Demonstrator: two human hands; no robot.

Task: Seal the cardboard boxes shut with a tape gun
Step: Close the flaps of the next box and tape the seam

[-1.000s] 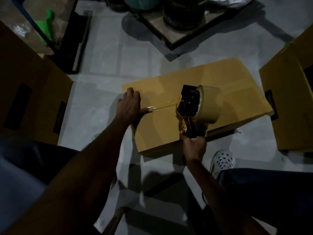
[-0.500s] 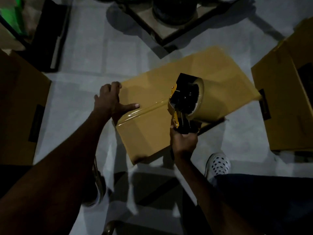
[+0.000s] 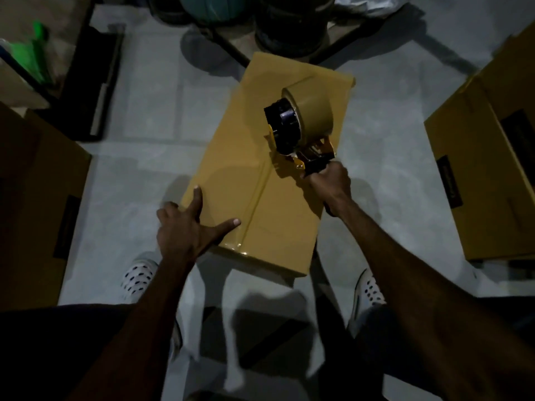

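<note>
left hand point(image 3: 185, 230) lies flat, fingers spread, pressing the near corner of the cardboard box point(image 3: 231, 180) on the floor. right hand point(image 3: 330, 180) grips the tape gun point(image 3: 301, 134) handle mid-seam. judgement: the near half is taped; the far half and neighbouring boxes remain.

Dim, soft overhead light; blurred, warped edges.
</note>
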